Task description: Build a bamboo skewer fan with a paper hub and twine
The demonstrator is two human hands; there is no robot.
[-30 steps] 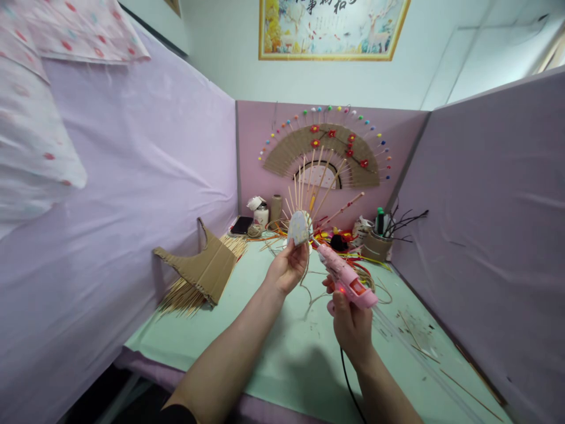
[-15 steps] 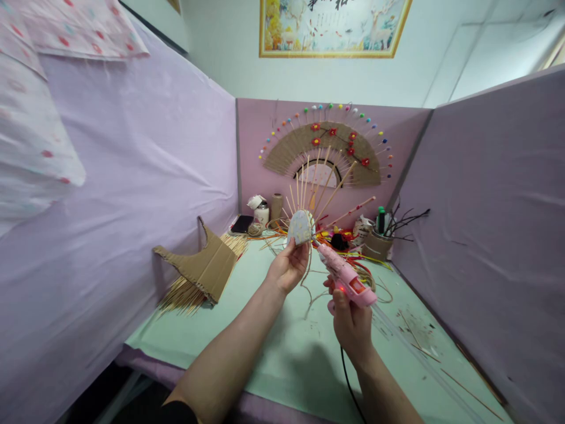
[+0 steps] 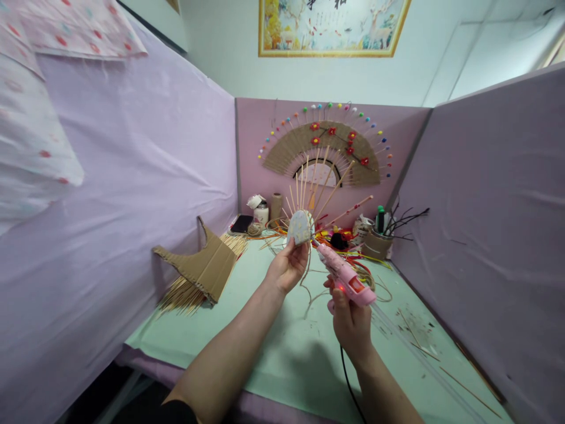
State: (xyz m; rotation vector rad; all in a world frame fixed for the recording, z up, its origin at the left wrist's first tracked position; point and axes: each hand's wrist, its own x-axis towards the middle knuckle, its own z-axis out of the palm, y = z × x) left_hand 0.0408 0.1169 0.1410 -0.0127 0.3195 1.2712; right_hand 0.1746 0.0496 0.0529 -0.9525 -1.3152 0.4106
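My left hand (image 3: 289, 270) pinches the lower edge of a pale, rounded piece (image 3: 300, 228). Thin wooden sticks (image 3: 326, 182) fan upward and to the right from behind this piece. My right hand (image 3: 352, 318) is wrapped round the handle of a pink glue gun (image 3: 346, 277) with a small red light lit. The gun's nozzle points up and left, at the right lower edge of the piece; whether it touches cannot be made out. A length of twine (image 3: 305, 282) hangs below the piece onto the table.
Cut cardboard (image 3: 207, 265) lies over a bundle of sticks (image 3: 183, 294) at the left. A decorated fan (image 3: 282, 147) is on the back panel. Behind my hands are a phone (image 3: 242, 224), jars, coloured cords and a pot with twigs (image 3: 377, 242). A black cable (image 3: 346, 377) hangs below the gun.
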